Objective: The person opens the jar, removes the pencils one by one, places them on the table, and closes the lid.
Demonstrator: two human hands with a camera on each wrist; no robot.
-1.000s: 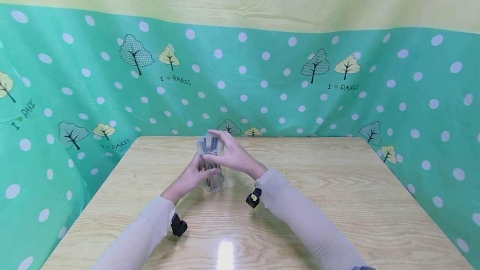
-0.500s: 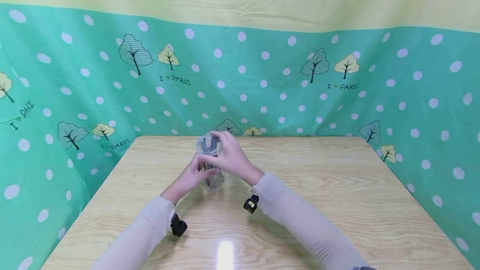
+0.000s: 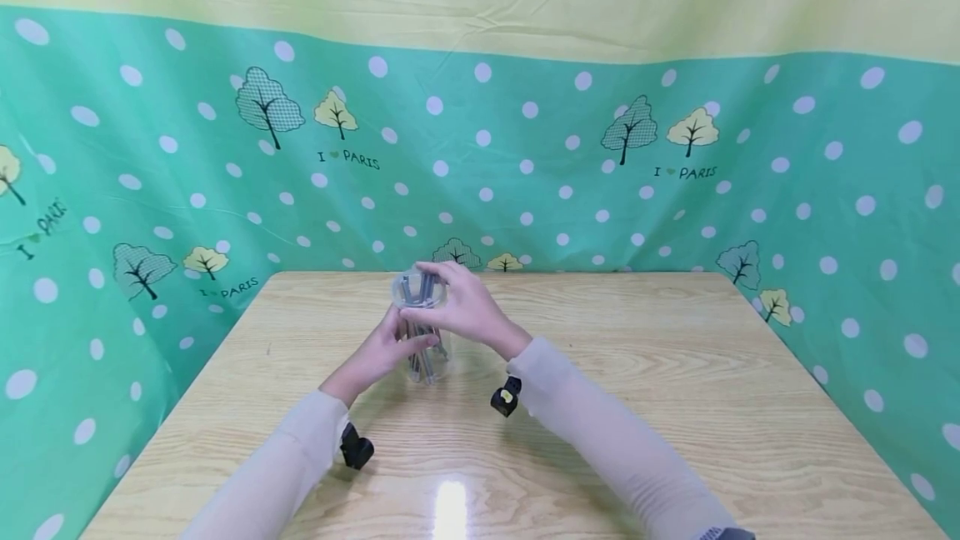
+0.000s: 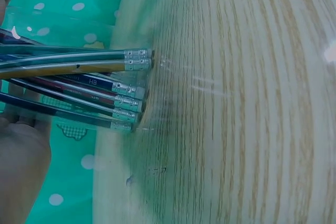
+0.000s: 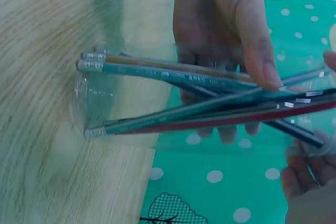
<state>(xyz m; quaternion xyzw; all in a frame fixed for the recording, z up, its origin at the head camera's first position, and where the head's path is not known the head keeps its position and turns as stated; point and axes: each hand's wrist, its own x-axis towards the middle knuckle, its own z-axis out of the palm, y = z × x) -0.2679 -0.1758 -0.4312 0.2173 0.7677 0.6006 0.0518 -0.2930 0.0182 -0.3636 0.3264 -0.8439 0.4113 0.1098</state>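
A tall clear plastic jar point(image 3: 441, 367) stands near the far side of the table, slightly left of the middle. Several pencils point(image 5: 199, 81) lean and cross inside it, their eraser ends at the base, as the pencils point(image 4: 68, 70) in the left wrist view also show. My left hand point(image 3: 381, 354) grips the jar's side from the left, thumb across the front. Above it, my right hand point(image 3: 468, 307) grips the round clear top point(image 3: 408, 298) with thumb and fingers curled around its edge. Whether that top is a separate lid is hard to tell.
The wood-grain table point(image 3: 637, 407) spreads around the jar, with a bright reflection near its front. A green dotted cloth point(image 3: 525, 182) hangs behind and along both sides. Black wrist cameras point(image 3: 356, 447) hang below both sleeves.
My right hand swings slightly at the jar's top, its wrist shifting left and then back right, while staying on the edge. My left hand keeps its grip, and the jar stays almost in place.
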